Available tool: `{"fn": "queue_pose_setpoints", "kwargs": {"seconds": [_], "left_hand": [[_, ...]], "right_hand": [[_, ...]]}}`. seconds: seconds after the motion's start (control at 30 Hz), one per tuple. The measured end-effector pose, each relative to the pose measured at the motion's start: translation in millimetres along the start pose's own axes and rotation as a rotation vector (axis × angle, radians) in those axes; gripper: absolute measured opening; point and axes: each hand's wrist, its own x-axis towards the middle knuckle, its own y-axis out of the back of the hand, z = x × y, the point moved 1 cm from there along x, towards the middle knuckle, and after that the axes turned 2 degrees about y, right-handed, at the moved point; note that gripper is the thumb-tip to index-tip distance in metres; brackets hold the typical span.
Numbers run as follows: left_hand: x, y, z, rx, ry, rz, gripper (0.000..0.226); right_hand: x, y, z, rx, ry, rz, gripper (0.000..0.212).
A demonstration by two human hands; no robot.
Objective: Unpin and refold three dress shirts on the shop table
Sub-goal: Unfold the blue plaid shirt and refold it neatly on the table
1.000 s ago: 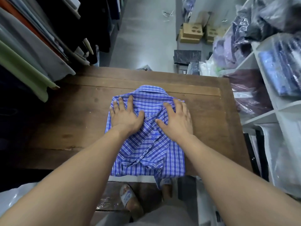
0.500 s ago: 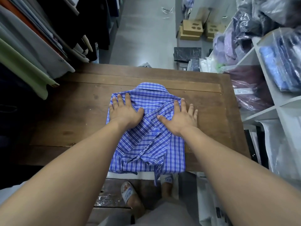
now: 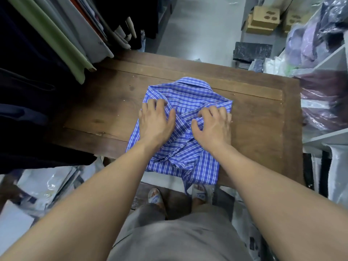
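Two grips on plaid shirt (image 3: pixel 188 91): left grip (image 3: pixel 155 122) flat, pressing; right grip (image 3: pixel 212 127) curled, pinching fabric

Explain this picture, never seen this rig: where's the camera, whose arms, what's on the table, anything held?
No robot here: a person wears a wide-angle camera on the head, looking down at their own bare arms. That is the only view. A folded blue plaid shirt lies on the wooden table, its lower edge hanging over the near side. The left hand presses flat on it; the right hand has its fingers curled into the fabric, apparently pinching a fold. Hanging clothes left, bagged garments right.
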Motion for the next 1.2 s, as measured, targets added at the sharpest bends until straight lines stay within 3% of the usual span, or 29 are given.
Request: {"fn": "queue_pose_setpoints", "kwargs": {"seconds": [0.07, 0.23, 0.37, 0.5, 0.7, 0.8, 0.93, 1.03, 1.2], "left_hand": [[-11.3, 4.1, -4.6, -0.014, -0.085, 0.009, 0.027], [-32.1, 11.7, -17.0, 0.112, -0.306, -0.19, 0.017], [-34.5, 11.8, -36.6, 0.159, -0.477, -0.365, 0.039], [-34.1, 8.5, -38.6, 0.291, -0.459, -0.497, 0.056], [-31.4, 10.0, -30.5, 0.307, -0.404, -0.634, 0.06], [-39.7, 15.6, -34.9, 0.114, -0.362, -0.511, 0.054], [-57.5, 29.3, -50.5, -0.164, -0.213, -0.162, 0.033], [-77.2, 36.2, -72.9, -0.175, -0.039, 0.02, 0.024], [-116.7, 31.7, -110.8, -0.15, 0.268, 0.179, 0.025]], "right_hand": [[-5.9, 0.7, -6.7, 0.033, 0.076, -0.05, 0.03], [-30.2, 15.2, -29.0, -0.044, 0.146, -0.249, 0.045], [-57.0, 11.7, -39.7, -0.092, 0.12, -0.387, 0.036], [-77.6, 3.0, -49.9, 0.068, -0.003, -0.452, 0.022], [-93.7, 7.9, -67.6, -0.04, -0.087, -0.451, 0.022], [-112.4, 6.6, -70.9, -0.001, -0.197, -0.278, 0.031], [-142.2, 15.9, -76.9, 0.09, -0.385, 0.061, 0.024], [-163.7, 16.5, -77.7, 0.06, -0.521, -0.042, 0.033], [-185.7, -3.1, -72.5, 0.025, -0.541, -0.351, 0.039]]}}
